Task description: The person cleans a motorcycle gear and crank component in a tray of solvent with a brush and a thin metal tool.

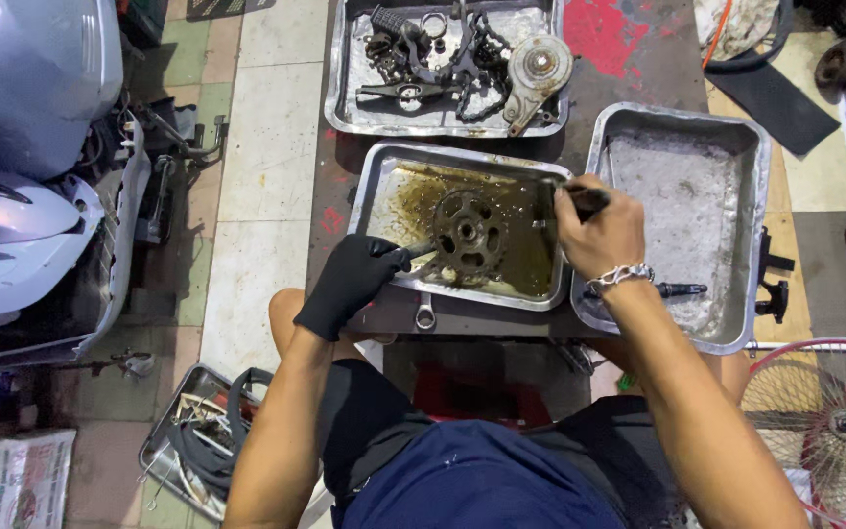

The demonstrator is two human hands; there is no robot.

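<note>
Sprocket, round, dark, oil-coated steel with cut-out holes (468, 233), lying in brown grimy liquid inside the middle shallow steel tray (374, 186). Taking that tray as the landmark and going left to right:

Far left of it, pale lilac scooter bodywork (22, 147) over the tiled floor. Lower left, folded newspaper (10, 480) on the floor, then a small steel tray of cables and tools (164, 441) beside the knee.

At its left rim, left hand in a black glove (350, 284), fingers curled tight around a thin dark handle (415, 251) whose tip reaches the sprocket's left edge; whether tip and metal touch, cannot tell.

Just below its front rim, silver ring spanner end (425, 315) on the dark work surface.

Behind it, a second steel tray (340, 88) heaped with a chain, black grip, levers and a round grey cover.

At its right rim, bare right hand (599, 235), silver chain bracelet at the wrist, fingers closed on a dark tool (587, 199), the tool's working end hidden.

Right of it and touching, a third steel tray (751, 245), greyish residue inside, a dark bolt-like part (673, 290) lying near the wrist.

Far lower right, red wire fan guard (834, 421).
</note>
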